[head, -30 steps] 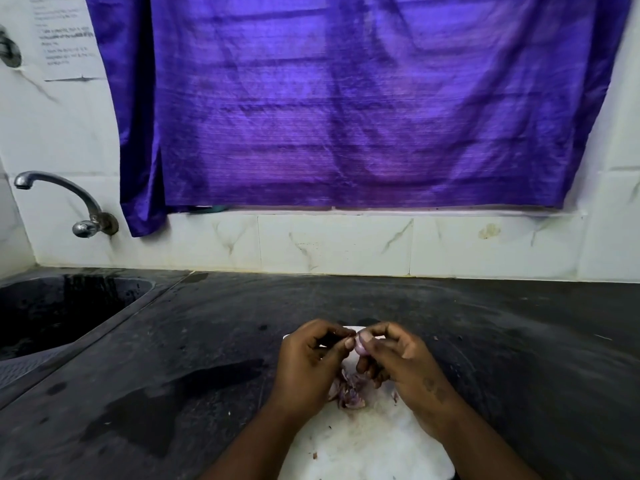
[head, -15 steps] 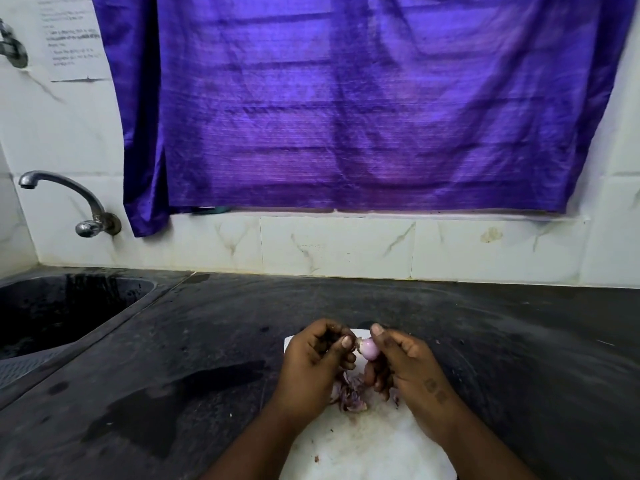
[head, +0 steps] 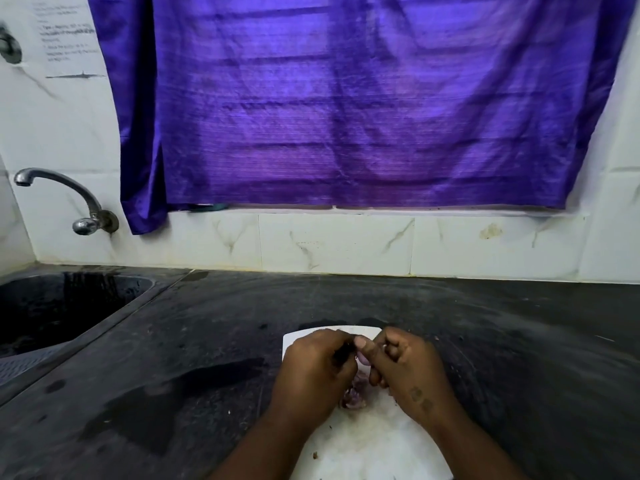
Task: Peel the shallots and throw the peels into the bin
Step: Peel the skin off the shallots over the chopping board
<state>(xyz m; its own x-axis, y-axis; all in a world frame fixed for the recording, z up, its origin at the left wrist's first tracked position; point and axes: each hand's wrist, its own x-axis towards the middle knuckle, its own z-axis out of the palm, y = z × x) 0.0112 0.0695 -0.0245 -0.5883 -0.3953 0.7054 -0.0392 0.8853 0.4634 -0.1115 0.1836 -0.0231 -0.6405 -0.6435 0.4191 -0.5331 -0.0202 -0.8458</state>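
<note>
1. Meeting in the lower centre of the frame, both hands work above a white cutting board [head: 363,445] on the dark counter [head: 173,341].
2. The right hand [head: 407,370] curls its fingers round a pale pink shallot [head: 362,359], with the thumb across its top.
3. The left hand [head: 313,379] is curled tight against the shallot; what its fingertips pinch cannot be told.
4. Purple peels [head: 355,398] lie heaped on the board just below the hands.
5. A sink [head: 52,306] and tap [head: 69,181] sit at the left edge.

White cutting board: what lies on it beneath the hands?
A heap of purplish shallot peels shows on the white board; the left hand and right hand hide the rest.
</note>
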